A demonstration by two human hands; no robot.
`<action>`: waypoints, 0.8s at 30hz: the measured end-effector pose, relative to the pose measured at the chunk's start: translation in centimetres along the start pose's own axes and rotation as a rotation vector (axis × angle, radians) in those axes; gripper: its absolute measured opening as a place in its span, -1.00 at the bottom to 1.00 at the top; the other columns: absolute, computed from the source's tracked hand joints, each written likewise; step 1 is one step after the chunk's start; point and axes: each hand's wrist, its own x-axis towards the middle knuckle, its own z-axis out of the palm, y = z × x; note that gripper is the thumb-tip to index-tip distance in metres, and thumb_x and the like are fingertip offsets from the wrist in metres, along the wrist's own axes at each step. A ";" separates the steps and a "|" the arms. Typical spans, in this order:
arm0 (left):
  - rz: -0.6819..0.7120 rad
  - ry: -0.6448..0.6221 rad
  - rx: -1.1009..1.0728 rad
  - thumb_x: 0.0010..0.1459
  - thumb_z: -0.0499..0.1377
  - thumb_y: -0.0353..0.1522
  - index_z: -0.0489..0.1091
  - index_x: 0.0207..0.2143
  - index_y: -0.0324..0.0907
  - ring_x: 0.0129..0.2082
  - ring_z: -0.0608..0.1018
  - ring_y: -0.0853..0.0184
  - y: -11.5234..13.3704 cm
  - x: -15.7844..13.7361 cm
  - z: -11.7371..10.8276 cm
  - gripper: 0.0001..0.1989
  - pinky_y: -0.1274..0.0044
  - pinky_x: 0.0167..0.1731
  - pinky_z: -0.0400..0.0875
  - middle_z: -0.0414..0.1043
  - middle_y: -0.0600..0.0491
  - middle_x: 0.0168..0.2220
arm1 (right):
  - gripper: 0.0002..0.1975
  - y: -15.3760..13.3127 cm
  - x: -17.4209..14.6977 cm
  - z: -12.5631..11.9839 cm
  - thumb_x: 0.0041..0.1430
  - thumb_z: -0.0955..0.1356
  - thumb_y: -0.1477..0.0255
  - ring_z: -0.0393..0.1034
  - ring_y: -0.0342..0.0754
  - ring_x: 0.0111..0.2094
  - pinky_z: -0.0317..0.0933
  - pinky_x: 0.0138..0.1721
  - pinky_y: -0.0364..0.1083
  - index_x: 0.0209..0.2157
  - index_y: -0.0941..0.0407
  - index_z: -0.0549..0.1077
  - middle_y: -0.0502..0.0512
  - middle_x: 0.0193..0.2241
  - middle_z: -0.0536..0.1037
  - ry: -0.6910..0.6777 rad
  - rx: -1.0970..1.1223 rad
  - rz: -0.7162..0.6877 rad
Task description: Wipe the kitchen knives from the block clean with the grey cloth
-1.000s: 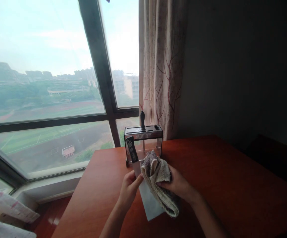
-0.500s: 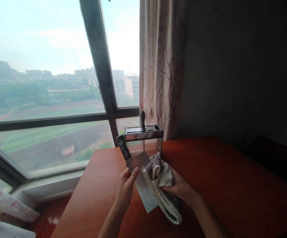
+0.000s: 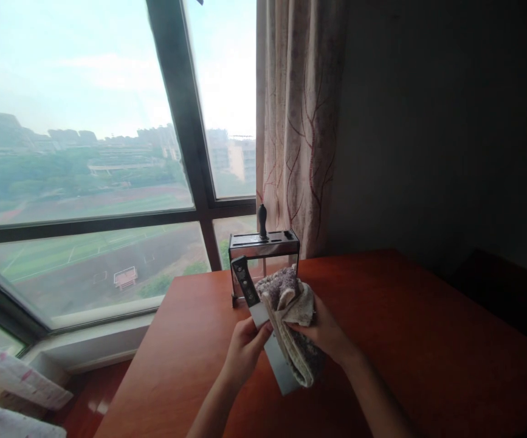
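1. Table (image 3: 418,328): spanning the area beneath both hands.
2. Knife rack (image 3: 275,249): standing near the table's far edge.
3. Cleaver (image 3: 259,314): sitting between the hands, in front of the rack, handle pointing up-left.
4. Cloth (image 3: 294,331): covering part of the blade, bunched.
5. Left hand (image 3: 245,345): gripping the blade below its handle.
6. Right hand (image 3: 326,331): clutching the cloth.
7. Black handle (image 3: 262,222): sticking up from the rack.

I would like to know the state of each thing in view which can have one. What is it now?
Cleaver: held slanted, handle farther away, blade partly hidden.
Cloth: folded, bunched, covering part of the blade from view.
Left hand: closed on the blade near the handle.
Right hand: gripping the cloth.
Rack: standing upright, one dark handle upright in its top.
Curtain: hanging, gathered beside the window.
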 end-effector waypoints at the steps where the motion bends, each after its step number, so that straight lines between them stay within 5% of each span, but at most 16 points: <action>1: -0.015 0.028 -0.018 -0.04 0.32 -0.15 0.43 -0.52 -0.27 -0.55 0.24 0.45 0.1 0.0 0.0 -0.66 0.60 -0.54 0.15 0.27 0.13 -0.58 | -0.43 0.1 -0.1 0.0 -0.15 0.53 0.44 0.41 0.11 0.01 0.22 0.10 0.06 -0.04 0.05 0.41 0.08 -0.05 0.55 0.005 0.006 0.009; 7: -0.050 0.179 -0.116 -0.02 0.32 -0.16 0.48 -0.44 -0.27 -0.61 0.30 0.45 -0.3 0.2 -0.9 -0.69 0.62 -0.58 0.16 0.32 0.14 -0.62 | -0.35 1.9 -0.9 0.0 -0.13 0.53 0.44 0.34 0.13 0.10 0.13 0.17 0.10 0.05 0.08 0.34 0.14 0.05 0.49 -0.036 0.003 0.083; 17: -0.023 0.375 -0.448 0.01 0.33 -0.23 0.49 -0.23 -0.27 -0.44 0.53 0.36 -0.3 1.1 -1.4 -0.67 0.59 -0.42 0.38 0.55 0.02 -0.39 | -0.40 3.8 -2.4 0.6 -0.17 0.53 0.46 0.38 0.16 0.06 0.16 0.14 0.12 -0.02 0.09 0.41 0.14 -0.01 0.54 0.042 0.049 0.203; 21: -0.040 0.359 -0.445 0.02 0.32 -0.22 0.47 -0.22 -0.24 -0.50 0.47 0.42 -0.2 0.9 -1.1 -0.68 0.62 -0.49 0.32 0.50 0.07 -0.42 | -0.43 4.2 -2.4 0.9 -0.20 0.52 0.48 0.43 0.16 -0.01 0.22 0.09 0.12 -0.05 0.06 0.45 0.11 -0.07 0.57 0.145 0.095 0.096; 24: -0.065 0.255 -0.369 0.01 0.33 -0.25 0.45 -0.42 -0.27 -0.59 0.34 0.50 0.1 0.8 -1.5 -0.75 0.65 -0.57 0.21 0.35 0.14 -0.56 | -0.43 4.4 -2.4 -0.2 -0.22 0.52 0.46 0.45 0.16 -0.04 0.25 0.06 0.11 -0.06 0.06 0.46 0.11 -0.10 0.59 0.195 0.114 0.060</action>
